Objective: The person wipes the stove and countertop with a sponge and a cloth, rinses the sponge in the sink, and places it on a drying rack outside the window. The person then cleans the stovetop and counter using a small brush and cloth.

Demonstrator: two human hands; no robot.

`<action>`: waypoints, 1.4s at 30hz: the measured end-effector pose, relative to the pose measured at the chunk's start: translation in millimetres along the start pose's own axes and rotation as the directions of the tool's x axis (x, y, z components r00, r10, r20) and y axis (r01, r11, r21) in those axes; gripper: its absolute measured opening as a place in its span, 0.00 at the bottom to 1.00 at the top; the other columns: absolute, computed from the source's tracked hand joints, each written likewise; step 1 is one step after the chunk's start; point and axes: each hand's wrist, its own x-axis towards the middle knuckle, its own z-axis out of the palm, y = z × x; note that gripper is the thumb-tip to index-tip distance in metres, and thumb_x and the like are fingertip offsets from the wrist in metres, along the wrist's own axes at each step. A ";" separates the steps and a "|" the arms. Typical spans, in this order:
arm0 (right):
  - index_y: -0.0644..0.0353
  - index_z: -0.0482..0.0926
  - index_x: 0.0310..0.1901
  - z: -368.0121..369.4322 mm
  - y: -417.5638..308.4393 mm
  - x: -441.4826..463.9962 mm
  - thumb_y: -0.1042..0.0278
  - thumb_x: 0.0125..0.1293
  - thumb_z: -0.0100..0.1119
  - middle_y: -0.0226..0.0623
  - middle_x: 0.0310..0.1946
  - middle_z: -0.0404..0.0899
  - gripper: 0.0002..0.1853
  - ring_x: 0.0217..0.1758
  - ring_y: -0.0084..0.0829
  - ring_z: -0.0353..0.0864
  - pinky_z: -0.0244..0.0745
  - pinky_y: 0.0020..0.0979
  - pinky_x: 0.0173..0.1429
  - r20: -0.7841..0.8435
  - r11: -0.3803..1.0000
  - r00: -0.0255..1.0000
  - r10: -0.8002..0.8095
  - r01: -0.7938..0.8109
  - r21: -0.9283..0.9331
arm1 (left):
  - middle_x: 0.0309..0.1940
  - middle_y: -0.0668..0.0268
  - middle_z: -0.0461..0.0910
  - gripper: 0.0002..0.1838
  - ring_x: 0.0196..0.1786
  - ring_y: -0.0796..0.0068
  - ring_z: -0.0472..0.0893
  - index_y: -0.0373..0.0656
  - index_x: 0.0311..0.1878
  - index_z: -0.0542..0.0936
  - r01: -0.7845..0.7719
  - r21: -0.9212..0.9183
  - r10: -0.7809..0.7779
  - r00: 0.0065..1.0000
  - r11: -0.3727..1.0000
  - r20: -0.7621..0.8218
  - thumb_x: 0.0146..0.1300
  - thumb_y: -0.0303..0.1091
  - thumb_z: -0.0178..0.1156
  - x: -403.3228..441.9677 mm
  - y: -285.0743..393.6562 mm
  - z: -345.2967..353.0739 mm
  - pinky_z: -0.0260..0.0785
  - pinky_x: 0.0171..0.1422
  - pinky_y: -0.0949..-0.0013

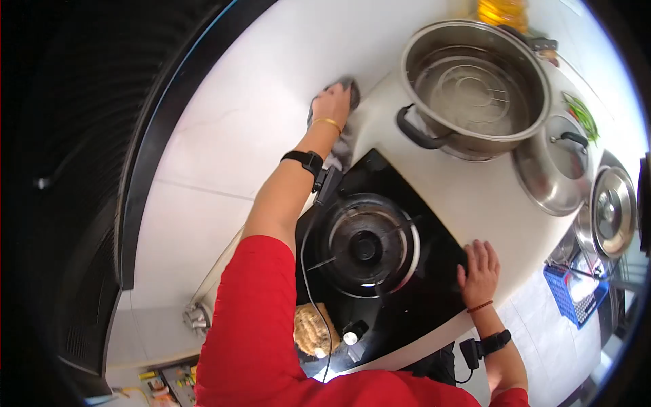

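Observation:
My left hand (331, 105) reaches out to the tiled wall behind the stove, gripping a dark grey cloth (342, 146). Part of the cloth hangs below the wrist toward the counter, and the palm hides the rest. Nearest to my right hand (480, 271) is the front right edge of the black glass gas stove (434, 285); this hand lies flat there, fingers stretched out and holding nothing. Between my arms sits the round burner (366, 245), with no pot on it.
Right of the stove stands a large steel pot (468, 139) with a steamer rack inside. Its lid (553, 166) leans beside it, near green chilies (580, 117). An oil bottle (502, 12) is behind. A brown scrubber (315, 331) lies by the stove knob (355, 332).

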 end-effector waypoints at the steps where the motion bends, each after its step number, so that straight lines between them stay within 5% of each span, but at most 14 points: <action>1: 0.54 0.70 0.51 0.8 0.6 0.6 0.62 0.51 0.57 0.38 0.56 0.65 0.23 0.63 0.42 0.58 0.53 0.43 0.64 -0.003 1.000 1.000 0.007 -0.007 0.010 | 0.36 0.62 0.71 0.16 0.31 0.59 0.78 0.54 0.52 0.71 -0.038 -0.053 0.039 0.999 0.998 0.027 0.60 0.32 0.48 1.6 7.6 19.3 0.74 0.32 0.62; 3: 0.54 0.71 0.50 -3.1 0.2 2.5 0.61 0.51 0.58 0.37 0.55 0.66 0.23 0.62 0.42 0.59 0.53 0.42 0.64 -0.003 0.999 1.000 0.012 -0.012 0.031 | 0.38 0.61 0.72 0.16 0.33 0.60 0.78 0.54 0.52 0.71 0.036 -0.119 -0.013 0.981 0.992 0.191 0.60 0.32 0.47 -3.8 20.0 36.3 0.74 0.34 0.61; 12: 0.55 0.70 0.52 -0.4 -0.2 -2.9 0.62 0.52 0.57 0.37 0.57 0.64 0.23 0.63 0.41 0.57 0.52 0.42 0.65 0.000 1.000 1.000 0.001 -0.001 0.023 | 0.39 0.59 0.71 0.25 0.36 0.60 0.78 0.62 0.61 0.64 0.035 -0.039 -0.022 0.959 0.999 0.282 0.60 0.29 0.44 -45.3 -45.9 -40.7 0.73 0.37 0.63; 16: 0.55 0.70 0.52 -1.7 -0.4 3.3 0.63 0.52 0.56 0.38 0.56 0.65 0.23 0.63 0.42 0.58 0.52 0.43 0.65 -0.014 1.000 1.000 -0.011 0.011 0.000 | 0.41 0.56 0.71 0.27 0.39 0.59 0.79 0.64 0.63 0.61 0.121 0.025 -0.120 0.895 0.992 0.431 0.60 0.30 0.44 -27.1 -13.4 -39.0 0.73 0.39 0.64; 26: 0.54 0.70 0.51 -4.2 -1.0 2.0 0.62 0.52 0.56 0.37 0.56 0.64 0.23 0.63 0.42 0.58 0.51 0.43 0.65 0.023 1.000 1.000 0.014 -0.015 0.012 | 0.38 0.54 0.73 0.26 0.36 0.56 0.79 0.64 0.63 0.59 0.042 -0.072 -0.019 0.954 0.997 0.300 0.60 0.31 0.43 -46.3 -14.4 7.6 0.73 0.37 0.61; 31: 0.55 0.70 0.52 -0.8 -3.8 1.9 0.63 0.52 0.55 0.39 0.57 0.64 0.23 0.64 0.43 0.56 0.50 0.43 0.66 0.036 1.000 0.999 0.005 -0.005 -0.017 | 0.38 0.55 0.73 0.26 0.37 0.59 0.79 0.64 0.63 0.59 0.156 -0.082 -0.116 0.922 0.984 0.369 0.61 0.31 0.43 -40.0 -22.8 -32.9 0.73 0.37 0.61; 36: 0.54 0.69 0.52 -1.4 -4.1 0.7 0.63 0.52 0.55 0.39 0.56 0.64 0.23 0.63 0.43 0.57 0.51 0.43 0.65 0.048 1.000 0.999 0.006 -0.006 0.002 | 0.39 0.55 0.74 0.28 0.39 0.61 0.79 0.65 0.65 0.57 0.165 -0.066 -0.119 0.888 0.984 0.444 0.61 0.30 0.44 -13.2 13.8 -16.7 0.72 0.40 0.63; 38: 0.54 0.69 0.52 -3.9 -2.0 4.7 0.62 0.52 0.55 0.39 0.56 0.65 0.23 0.63 0.43 0.58 0.51 0.43 0.65 0.030 1.000 1.000 0.009 -0.009 -0.001 | 0.39 0.55 0.74 0.29 0.39 0.60 0.79 0.66 0.65 0.56 0.281 -0.143 -0.168 0.835 0.949 0.525 0.61 0.31 0.44 1.2 22.3 15.2 0.72 0.41 0.64; 42: 0.54 0.70 0.52 -2.4 -0.3 2.9 0.62 0.51 0.55 0.39 0.55 0.65 0.23 0.63 0.43 0.58 0.52 0.43 0.65 0.011 1.000 1.000 -0.001 0.001 -0.016 | 0.41 0.55 0.74 0.30 0.39 0.58 0.79 0.69 0.65 0.55 0.245 -0.148 -0.159 0.887 0.958 0.434 0.61 0.31 0.45 4.7 7.8 -27.1 0.72 0.41 0.63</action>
